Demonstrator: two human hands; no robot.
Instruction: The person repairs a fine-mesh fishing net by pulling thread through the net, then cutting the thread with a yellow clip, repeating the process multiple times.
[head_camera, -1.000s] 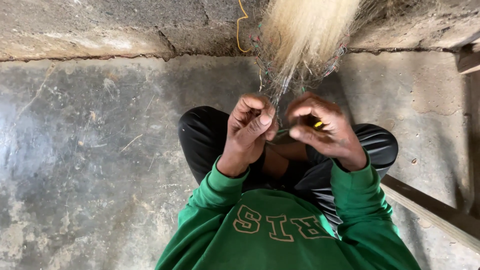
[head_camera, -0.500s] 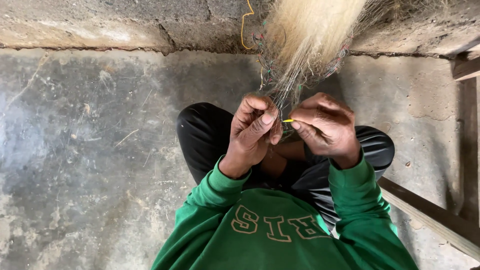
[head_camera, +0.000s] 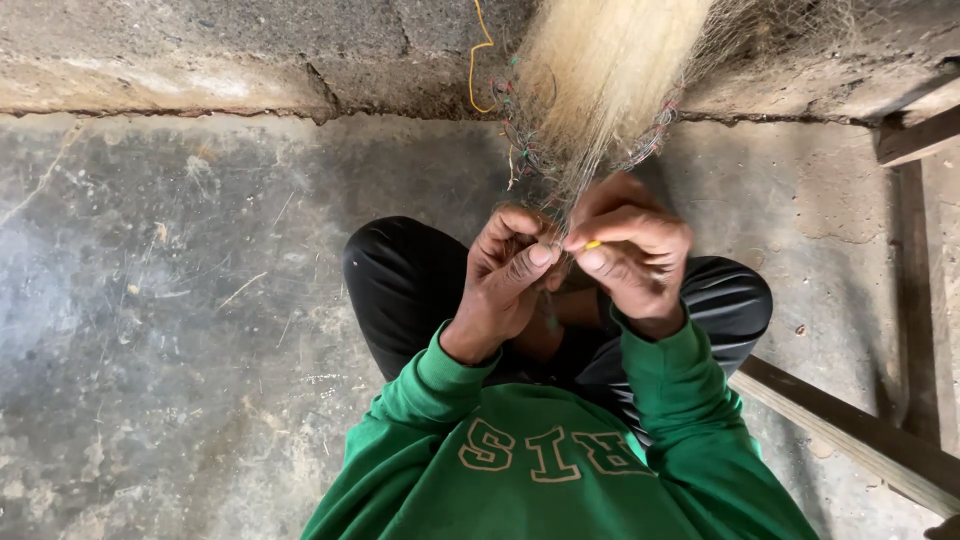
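Left hand (head_camera: 510, 265) and right hand (head_camera: 630, 250) meeting at frame centre, both pinched shut on the lower end of a pale fibre bundle (head_camera: 600, 85). Small yellow tool (head_camera: 593, 244) nipped in the right fingertips (shape hard to make out). Bundle running near vertical, fanning wider toward the top edge, cut off there. Coloured threads (head_camera: 520, 140) tangled round it, against the concrete floor (head_camera: 180, 300).

The pale fibre bundle (head_camera: 610, 80) runs off the top edge — its lower end hidden behind both hands.
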